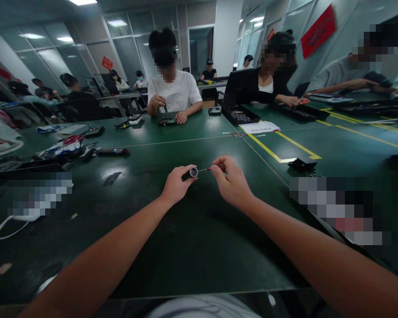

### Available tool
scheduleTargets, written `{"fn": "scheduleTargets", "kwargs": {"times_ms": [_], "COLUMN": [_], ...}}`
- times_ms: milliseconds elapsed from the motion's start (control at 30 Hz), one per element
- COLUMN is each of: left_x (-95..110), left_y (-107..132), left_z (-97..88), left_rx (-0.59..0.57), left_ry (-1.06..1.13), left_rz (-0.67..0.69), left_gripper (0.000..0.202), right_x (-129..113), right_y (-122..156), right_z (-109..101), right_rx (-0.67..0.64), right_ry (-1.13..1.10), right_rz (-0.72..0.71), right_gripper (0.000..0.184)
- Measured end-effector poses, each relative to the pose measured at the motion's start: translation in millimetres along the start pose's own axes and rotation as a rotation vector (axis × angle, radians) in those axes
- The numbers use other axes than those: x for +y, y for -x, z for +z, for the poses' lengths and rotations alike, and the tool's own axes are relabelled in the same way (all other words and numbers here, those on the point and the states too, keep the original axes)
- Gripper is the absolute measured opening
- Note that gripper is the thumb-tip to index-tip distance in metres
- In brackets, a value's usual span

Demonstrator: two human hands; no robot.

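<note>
My left hand (175, 185) is closed around a small black cylindrical part (192, 172) with a round silvery end facing right. My right hand (230, 181) pinches a thin screwdriver with a red handle (211, 168), and its metal tip points into the end of the cylinder. Both hands hover just above the dark green table (172, 247) near its middle, a short gap between them.
A black pen-like tool (112, 152) and a heap of tools and cables (64, 148) lie at the left. A small black part (301, 165) sits at the right by yellow tape lines. Across the table, seated people work over black trays (240, 115).
</note>
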State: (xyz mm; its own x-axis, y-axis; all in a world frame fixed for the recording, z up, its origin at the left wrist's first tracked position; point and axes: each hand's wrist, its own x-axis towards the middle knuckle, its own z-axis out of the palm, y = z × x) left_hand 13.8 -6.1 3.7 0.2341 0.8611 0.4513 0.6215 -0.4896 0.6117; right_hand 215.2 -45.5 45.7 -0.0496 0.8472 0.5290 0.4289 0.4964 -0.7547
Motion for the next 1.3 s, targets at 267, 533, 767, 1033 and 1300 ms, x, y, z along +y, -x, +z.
{"fn": "scheduleTargets", "kwargs": {"times_ms": [267, 533, 767, 1033, 1300], "left_x": [10.5, 10.6, 7.4, 5.8, 3.7], "left_y": [2.1, 1.9, 1.5, 1.5, 1.0], "left_z": [-4.5, -4.9, -3.1, -2.4, -3.2], "left_rx": [0.018, 0.016, 0.026, 0.040, 0.033], "left_ry": [-0.063, -0.083, -0.067, -0.060, -0.045], "left_rz": [0.171, 0.110, 0.043, 0.031, -0.002], "left_gripper": [0.034, 0.037, 0.037, 0.036, 0.035], "right_x": [26.8, 28.2, 15.8, 6.2, 4.0], "right_y": [-15.0, -11.0, -4.4, 1.0, 1.6], "right_z": [8.0, 11.1, 5.0, -0.5, -1.6], "right_rx": [0.145, 0.205, 0.113, -0.068, -0.010], "right_ry": [-0.686, -0.473, -0.228, -0.132, 0.056], "right_rz": [0.541, 0.345, 0.114, 0.024, -0.014], "right_gripper": [0.025, 0.024, 0.022, 0.029, 0.031]}}
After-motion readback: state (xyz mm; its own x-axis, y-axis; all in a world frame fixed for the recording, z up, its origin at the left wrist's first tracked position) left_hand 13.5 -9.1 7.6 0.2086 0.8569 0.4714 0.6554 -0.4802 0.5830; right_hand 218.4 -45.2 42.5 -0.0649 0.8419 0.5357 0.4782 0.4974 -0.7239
